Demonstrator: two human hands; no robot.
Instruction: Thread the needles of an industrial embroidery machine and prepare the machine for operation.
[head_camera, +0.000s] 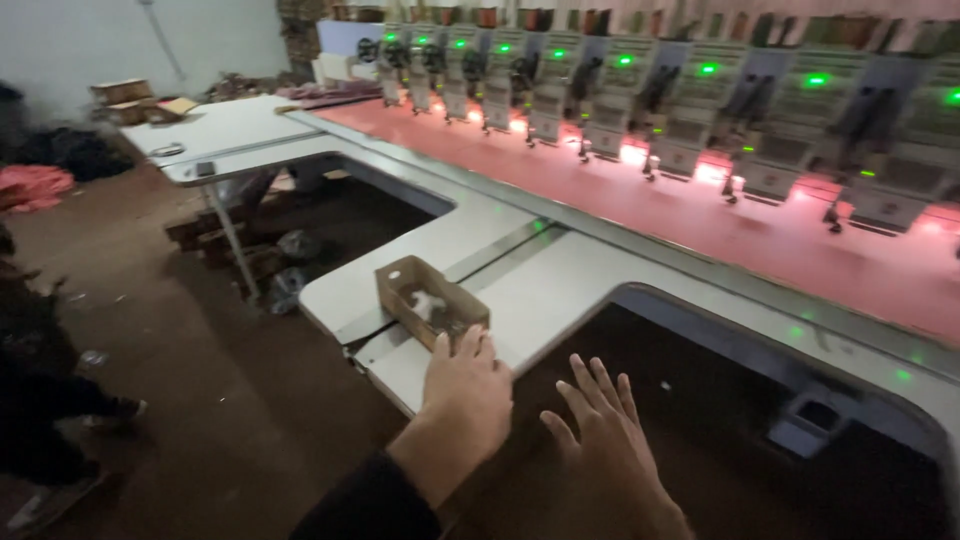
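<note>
My left hand (466, 385) rests on the white machine table (560, 290), its fingertips touching the near end of a small open cardboard box (430, 300) with small bits inside. My right hand (610, 440) hovers with fingers spread over the dark cut-out in the table, just right of the left hand, holding nothing. Red fabric (700, 215) is stretched along the bed under a long row of embroidery heads (640, 95) with green and red lights.
A second white table (225, 130) stands at the back left with cardboard boxes (140, 100) on it. Bags and clutter lie under it on the brown floor. Red cloth (30, 185) lies far left. A person in dark clothes (40, 390) stands at the left edge.
</note>
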